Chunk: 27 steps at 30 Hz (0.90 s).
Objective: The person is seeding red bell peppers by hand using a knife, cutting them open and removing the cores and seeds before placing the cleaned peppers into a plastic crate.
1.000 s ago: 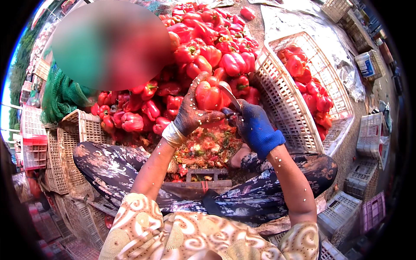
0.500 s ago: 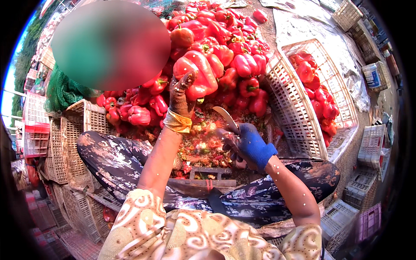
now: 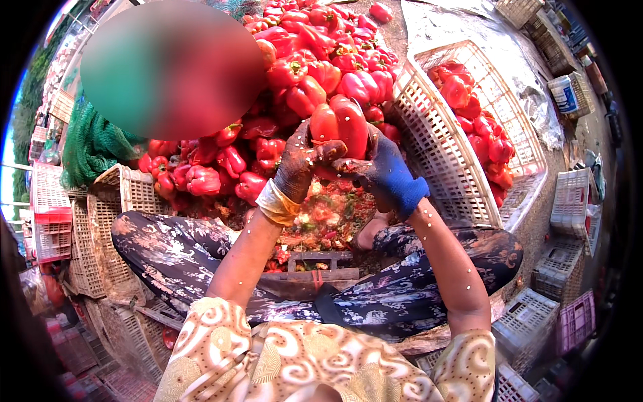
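A large red bell pepper [image 3: 351,127] is held up between my two hands, in front of the pepper heap. My left hand [image 3: 299,163], in a dirt-stained brown glove with a pale, yellowish cuff, is closed around its left and lower side. On the other side my right hand [image 3: 388,173], in a blue glove with darkened fingers, grips the pepper's lower right. The fingertips of both hands meet near its bottom end. No knife blade shows; whether the right hand still has one is hidden.
Beyond my hands spreads a heap of red peppers [image 3: 311,47]. A tilted white plastic crate [image 3: 439,134] with peppers stands at right. Scraps [image 3: 328,218] litter the ground below. Green netting [image 3: 100,144] and stacked crates [image 3: 100,234] are at left. A blurred patch covers the upper left.
My right hand has risen from the scraps to the pepper. My left hand has shifted right and lower with it. The curved knife blade seen at the right hand earlier is out of sight.
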### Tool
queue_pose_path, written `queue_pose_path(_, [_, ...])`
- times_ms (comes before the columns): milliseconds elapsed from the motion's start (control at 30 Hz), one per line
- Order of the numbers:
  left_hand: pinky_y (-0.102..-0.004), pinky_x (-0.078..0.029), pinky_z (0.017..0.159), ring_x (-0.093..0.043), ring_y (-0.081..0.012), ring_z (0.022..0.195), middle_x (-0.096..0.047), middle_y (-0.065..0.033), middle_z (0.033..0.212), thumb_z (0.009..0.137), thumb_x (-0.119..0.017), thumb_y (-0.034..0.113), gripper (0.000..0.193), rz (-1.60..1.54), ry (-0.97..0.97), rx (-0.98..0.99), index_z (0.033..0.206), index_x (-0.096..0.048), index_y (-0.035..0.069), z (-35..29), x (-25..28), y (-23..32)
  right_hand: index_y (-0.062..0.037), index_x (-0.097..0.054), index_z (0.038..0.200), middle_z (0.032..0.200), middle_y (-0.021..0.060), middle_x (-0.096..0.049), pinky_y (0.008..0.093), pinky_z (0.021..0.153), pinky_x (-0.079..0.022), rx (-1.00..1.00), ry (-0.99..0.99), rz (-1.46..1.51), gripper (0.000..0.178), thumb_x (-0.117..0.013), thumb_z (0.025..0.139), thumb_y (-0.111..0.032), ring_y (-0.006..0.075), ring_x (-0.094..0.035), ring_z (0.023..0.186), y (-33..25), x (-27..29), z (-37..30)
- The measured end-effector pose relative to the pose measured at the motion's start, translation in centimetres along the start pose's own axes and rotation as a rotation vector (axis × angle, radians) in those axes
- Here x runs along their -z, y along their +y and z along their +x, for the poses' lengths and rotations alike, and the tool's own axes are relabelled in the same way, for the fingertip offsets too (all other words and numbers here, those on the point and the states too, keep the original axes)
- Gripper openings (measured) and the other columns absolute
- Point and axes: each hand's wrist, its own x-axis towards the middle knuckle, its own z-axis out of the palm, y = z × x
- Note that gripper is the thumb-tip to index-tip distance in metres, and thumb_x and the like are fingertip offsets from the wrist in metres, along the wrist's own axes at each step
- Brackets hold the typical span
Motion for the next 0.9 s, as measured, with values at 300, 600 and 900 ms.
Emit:
queue_pose_path(300, [-0.0279, -0.055, 0.078, -0.065, -0.0148, 0.089, -0.065, -0.0064, 0.101, 0.080, -0.068, 0.016, 0.040, 0.215, 0.032, 0.008, 0.116, -0.057, 0.001, -0.6, -0.8, 1.3, 0.0029, -0.053, 0.119, 0.105, 0.0093, -0.065, 0.0295, 0.082, -0.051, -0.080, -0.037, 0.118, 0.059, -0.082, 0.073, -0.020, 0.0140, -0.061, 0.095, -1.0, -0.1, -1.0])
queue_pose_path(600, [-0.0324, -0.054, 0.082, -0.064, -0.0212, 0.096, -0.064, -0.0087, 0.106, 0.087, -0.065, 0.017, 0.045, -0.190, -0.105, 0.115, 0.127, -0.049, 0.005, -1.1, 3.3, 0.5, -0.0010, -0.064, 0.094, 0.071, -0.0001, -0.060, 0.0232, 0.046, -0.043, -0.071, -0.135, 0.164, 0.031, -0.074, 0.081, -0.028, 0.0063, -0.053, 0.056, -1.7, 0.9, -1.8])
queue_pose_path(900, [-0.0314, -0.053, 0.087, -0.065, -0.0193, 0.097, -0.064, -0.0084, 0.108, 0.097, -0.052, 0.034, 0.041, 0.020, -0.036, 0.098, 0.122, -0.054, 0.001, 1.7, 5.5, 1.2, -0.0039, -0.062, 0.082, 0.067, 0.0033, -0.059, 0.0229, 0.046, -0.044, -0.187, 0.138, 0.271, 0.027, -0.071, 0.085, -0.029, 0.0116, -0.057, 0.050, -1.4, -0.1, -1.9])
